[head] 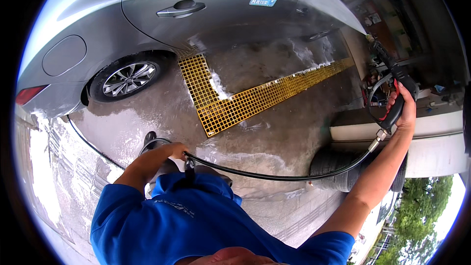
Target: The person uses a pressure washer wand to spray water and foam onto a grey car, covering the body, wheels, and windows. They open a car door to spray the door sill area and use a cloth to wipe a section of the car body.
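My right hand grips the handle of a black pressure-washer spray gun with a red trigger, out to the right. From its nozzle a white fan of water spreads up and left toward the front part of a grey car. A black high-pressure hose hangs from the metal fitting under the gun's grip and curves across in front of me. At waist height, my left hand is closed around that hose. Spray hides part of the car's front.
Yellow drain grating forms an L on the wet concrete floor. Several stacked tires stand at right beside a white ledge. Cluttered shelves lie behind the gun. The hose trails past the car's rear wheel.
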`<state>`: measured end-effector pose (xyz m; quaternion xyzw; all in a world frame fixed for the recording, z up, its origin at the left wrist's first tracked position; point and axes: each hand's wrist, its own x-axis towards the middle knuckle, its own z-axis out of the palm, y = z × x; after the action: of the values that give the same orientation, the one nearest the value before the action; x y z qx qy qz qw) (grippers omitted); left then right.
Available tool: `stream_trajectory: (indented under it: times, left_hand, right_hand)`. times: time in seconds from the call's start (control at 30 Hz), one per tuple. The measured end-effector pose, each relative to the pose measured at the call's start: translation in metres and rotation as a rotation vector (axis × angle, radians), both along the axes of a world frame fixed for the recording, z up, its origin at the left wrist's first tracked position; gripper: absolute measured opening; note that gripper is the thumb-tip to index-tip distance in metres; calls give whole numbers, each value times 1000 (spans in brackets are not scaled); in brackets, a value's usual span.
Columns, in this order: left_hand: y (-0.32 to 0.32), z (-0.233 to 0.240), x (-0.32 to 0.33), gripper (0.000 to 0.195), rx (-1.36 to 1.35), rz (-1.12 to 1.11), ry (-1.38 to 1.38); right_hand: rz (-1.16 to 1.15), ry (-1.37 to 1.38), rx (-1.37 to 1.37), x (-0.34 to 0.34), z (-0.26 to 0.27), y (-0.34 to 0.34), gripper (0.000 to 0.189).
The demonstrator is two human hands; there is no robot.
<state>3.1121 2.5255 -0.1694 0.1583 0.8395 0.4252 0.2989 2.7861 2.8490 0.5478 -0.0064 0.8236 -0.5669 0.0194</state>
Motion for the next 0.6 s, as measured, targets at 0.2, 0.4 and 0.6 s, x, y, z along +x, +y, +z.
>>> stream_trajectory:
  times: [0.2, 0.4, 0.6]
  left_hand:
    - [-1, -10, 124, 41, -397, 324, -170]
    - [34, 62, 192, 48, -373, 713, -247]
    - [48, 69, 243, 46, -222, 1054, -310]
  right_hand:
    - [314, 11, 279, 30, 2, 12, 25]
    - [465, 44, 183, 71, -37, -28, 27]
    - [709, 311, 274, 137, -20, -69, 45]
